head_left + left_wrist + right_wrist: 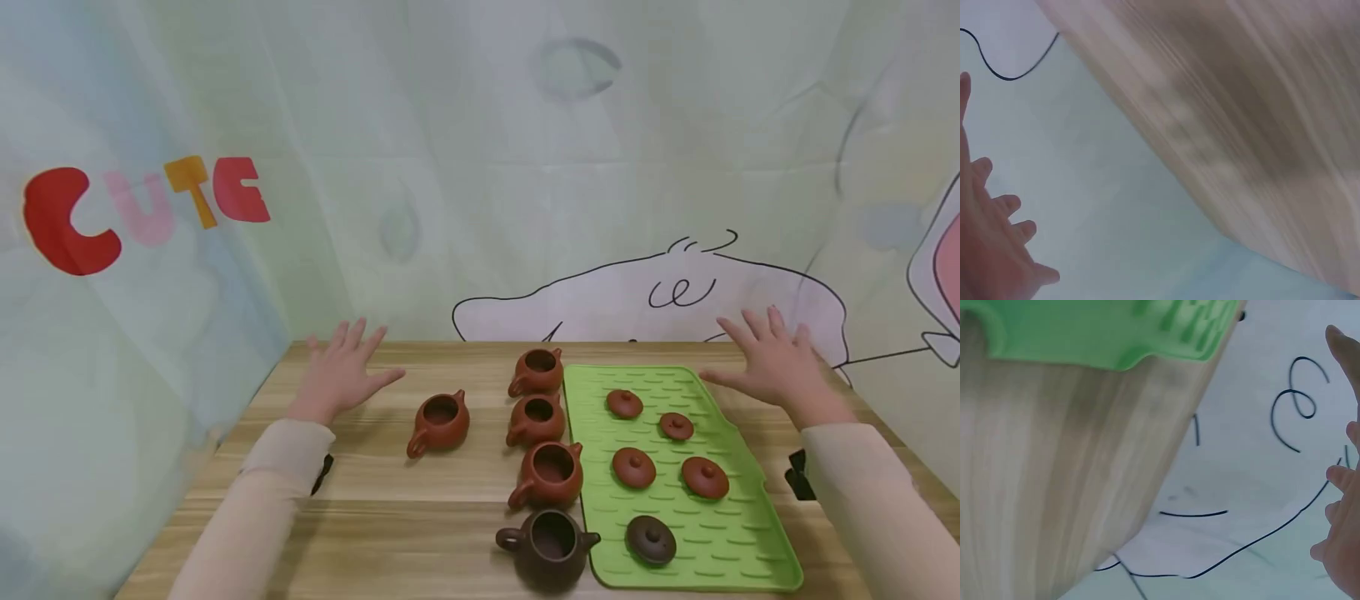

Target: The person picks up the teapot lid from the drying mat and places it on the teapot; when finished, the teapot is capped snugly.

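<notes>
My left hand (341, 375), fingers spread, hovers over the back left of the table and holds nothing. Nearest to it is a lone reddish-brown teapot (441, 422) without a lid. My right hand (776, 367) is spread too, near the back right corner of a green mat (720, 550), with nothing in it. Along the mat's left edge runs a column of lidless teapots: reddish-brown ones (551, 473) and a dark brown one (553, 550) at the front. On the mat lie several reddish-brown lids (633, 468) and one dark brown lid (651, 540).
The wooden table (390, 533) ends at a printed cloth backdrop (420, 167) behind it. The cloth also hangs along the left side, with coloured letters on it. The mat has a raised rim and a notched right edge.
</notes>
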Tool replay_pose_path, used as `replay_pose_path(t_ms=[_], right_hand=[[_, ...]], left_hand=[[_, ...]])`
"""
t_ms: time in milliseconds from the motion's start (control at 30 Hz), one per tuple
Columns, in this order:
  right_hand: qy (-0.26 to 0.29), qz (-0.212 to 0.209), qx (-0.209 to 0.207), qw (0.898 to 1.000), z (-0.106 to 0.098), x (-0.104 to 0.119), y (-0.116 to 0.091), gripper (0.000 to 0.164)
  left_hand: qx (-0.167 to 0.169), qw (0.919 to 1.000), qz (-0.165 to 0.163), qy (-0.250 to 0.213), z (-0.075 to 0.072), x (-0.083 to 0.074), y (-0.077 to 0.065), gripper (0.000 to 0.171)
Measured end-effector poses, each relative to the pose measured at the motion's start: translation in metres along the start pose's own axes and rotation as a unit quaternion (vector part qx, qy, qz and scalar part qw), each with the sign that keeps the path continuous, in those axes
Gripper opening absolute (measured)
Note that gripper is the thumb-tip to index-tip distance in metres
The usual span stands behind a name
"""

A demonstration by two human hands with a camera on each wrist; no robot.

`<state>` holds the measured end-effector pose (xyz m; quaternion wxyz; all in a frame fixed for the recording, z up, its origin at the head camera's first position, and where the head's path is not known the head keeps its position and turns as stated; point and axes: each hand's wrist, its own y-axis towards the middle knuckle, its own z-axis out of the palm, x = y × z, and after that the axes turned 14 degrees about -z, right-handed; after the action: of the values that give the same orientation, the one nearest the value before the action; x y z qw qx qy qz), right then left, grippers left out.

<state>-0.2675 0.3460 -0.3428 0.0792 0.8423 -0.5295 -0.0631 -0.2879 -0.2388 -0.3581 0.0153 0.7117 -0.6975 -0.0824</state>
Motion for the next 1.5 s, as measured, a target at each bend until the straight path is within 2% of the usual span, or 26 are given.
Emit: replay_pose_path(t_ms=[200, 467, 667, 933, 1067, 1333, 1500], right_hand=[[0.033, -0.011, -0.021, 0.999, -0.013, 0.017, 0.013, 0.091], [0.102, -0.03, -0.05, 0.993, -0.014, 0.041, 0.023, 0.08], [0.178, -0.023, -0.05, 0.982, -0.005, 0.057, 0.029, 0.079], [0.224, -0.04, -0.044, 0.973, 0.012, 0.074, 0.036, 0.075], [0.245, -0.045, -0.051, 0.967, 0.023, 0.079, 0.04, 0.072], [0.29, -0.053, -0.062, 0.953, 0.04, 0.085, 0.043, 0.066], [0.318, -0.051, -0.06, 0.945, 0.049, 0.084, 0.043, 0.062]], left_hand=[[-0.022, 0.9968, 0.018, -0.074, -0.009, -0.026, 0.0, 0.083], [-0.035, 0.9784, 0.034, -0.201, 0.003, -0.065, 0.0, 0.079], [-0.02, 0.9577, 0.04, -0.284, 0.012, -0.1, -0.004, 0.074], [-0.001, 0.9162, 0.023, -0.4, 0.029, -0.143, -0.008, 0.067], [0.019, 0.8994, 0.009, -0.437, 0.037, -0.157, -0.01, 0.066], [0.063, 0.8757, -0.041, -0.477, 0.053, -0.173, -0.013, 0.067], [0.06, 0.8714, -0.05, -0.484, 0.061, -0.178, -0.013, 0.065]])
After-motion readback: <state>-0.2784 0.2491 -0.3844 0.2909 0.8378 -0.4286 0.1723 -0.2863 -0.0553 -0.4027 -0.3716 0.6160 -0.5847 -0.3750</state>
